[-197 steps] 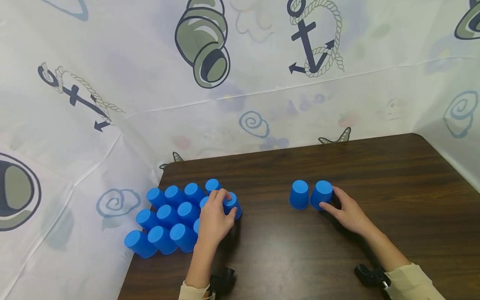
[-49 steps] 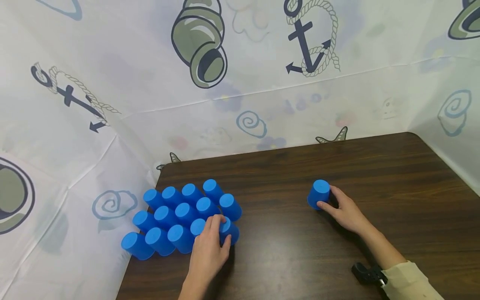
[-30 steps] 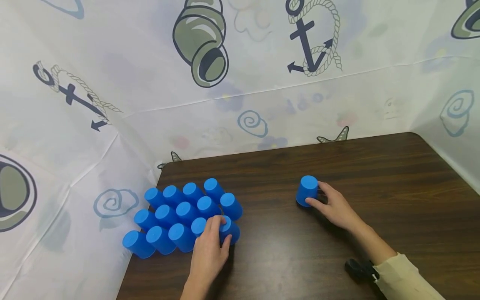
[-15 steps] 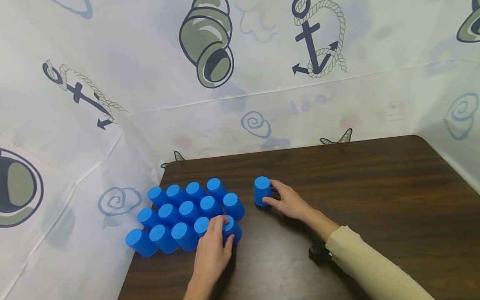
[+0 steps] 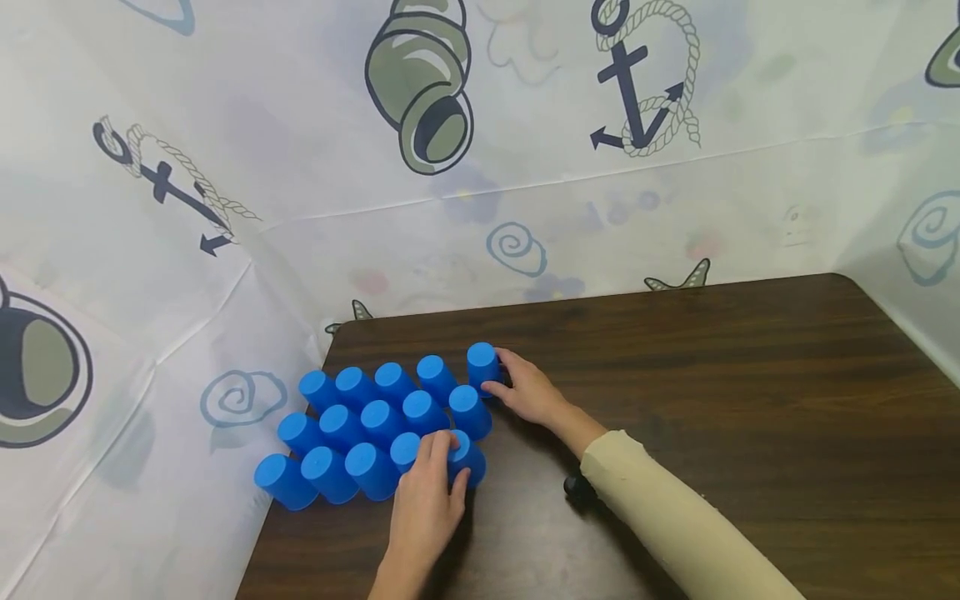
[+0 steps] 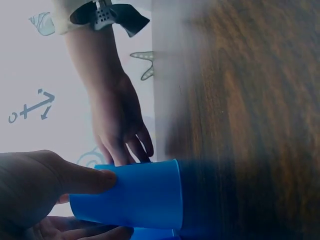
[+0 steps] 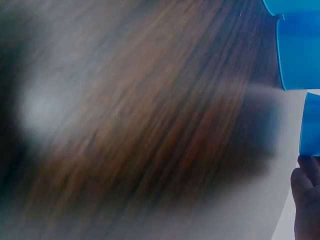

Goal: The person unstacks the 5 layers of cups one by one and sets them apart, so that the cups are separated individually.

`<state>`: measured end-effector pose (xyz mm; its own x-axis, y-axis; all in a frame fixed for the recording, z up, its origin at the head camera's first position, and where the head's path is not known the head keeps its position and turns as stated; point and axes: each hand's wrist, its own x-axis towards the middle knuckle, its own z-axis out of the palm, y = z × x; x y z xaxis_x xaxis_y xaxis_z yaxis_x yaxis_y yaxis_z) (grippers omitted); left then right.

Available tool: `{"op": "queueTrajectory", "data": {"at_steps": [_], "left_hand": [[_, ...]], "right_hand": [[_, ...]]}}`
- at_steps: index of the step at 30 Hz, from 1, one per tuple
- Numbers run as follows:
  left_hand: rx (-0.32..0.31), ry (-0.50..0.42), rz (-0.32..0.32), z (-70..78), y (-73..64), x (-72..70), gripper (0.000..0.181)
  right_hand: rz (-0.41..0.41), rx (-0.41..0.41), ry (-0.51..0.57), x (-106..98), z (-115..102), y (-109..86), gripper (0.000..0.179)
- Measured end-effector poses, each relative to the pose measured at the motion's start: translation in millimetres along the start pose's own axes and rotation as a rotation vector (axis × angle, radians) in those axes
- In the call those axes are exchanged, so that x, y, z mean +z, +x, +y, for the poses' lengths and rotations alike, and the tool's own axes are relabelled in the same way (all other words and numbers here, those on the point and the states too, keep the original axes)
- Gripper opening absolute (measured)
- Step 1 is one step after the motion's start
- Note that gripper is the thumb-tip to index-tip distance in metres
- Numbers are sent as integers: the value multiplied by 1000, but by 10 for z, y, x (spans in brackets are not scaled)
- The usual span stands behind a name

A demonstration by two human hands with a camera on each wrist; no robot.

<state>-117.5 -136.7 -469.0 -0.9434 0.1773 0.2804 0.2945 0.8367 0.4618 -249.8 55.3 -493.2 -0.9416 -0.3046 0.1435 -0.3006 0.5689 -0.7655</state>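
Upside-down blue plastic cups point(image 5: 381, 425) stand in rows on the left part of the table in the head view. My left hand point(image 5: 426, 500) holds the front-row cup point(image 5: 468, 463) at the right end, thumb on its near side; the left wrist view shows this cup point(image 6: 137, 195) close up. At the back right corner of the group, my right hand point(image 5: 531, 390) grips another upside-down cup point(image 5: 482, 363) from its right side. In the right wrist view, that cup point(image 7: 311, 125) shows only partly, at the right edge. Whether it touches the table I cannot tell.
The dark wood table point(image 5: 712, 400) extends to the right of the cups. A white cloth point(image 5: 540, 208) printed with sea motifs hangs behind the table and along its sides. A black wrist camera point(image 5: 577, 492) sits by my right sleeve.
My right hand has carried its cup leftward across the table to the back row. Earlier, a second cup stood beside it. My left hand has moved from a middle-row cup to the front-row one.
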Motion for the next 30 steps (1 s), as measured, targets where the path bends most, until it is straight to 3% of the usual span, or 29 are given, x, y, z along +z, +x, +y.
{"op": "queueTrajectory", "data": {"at_steps": [8, 17, 30], "left_hand": [[21, 7, 10, 8, -2, 18, 46], [20, 1, 16, 16, -14, 15, 45], [25, 3, 33, -10, -33, 10, 48]], "right_hand": [[-18, 46, -26, 73, 42, 4, 61], [-47, 57, -125, 94, 38, -8, 64], [-66, 55, -124, 86, 29, -6, 68]]}}
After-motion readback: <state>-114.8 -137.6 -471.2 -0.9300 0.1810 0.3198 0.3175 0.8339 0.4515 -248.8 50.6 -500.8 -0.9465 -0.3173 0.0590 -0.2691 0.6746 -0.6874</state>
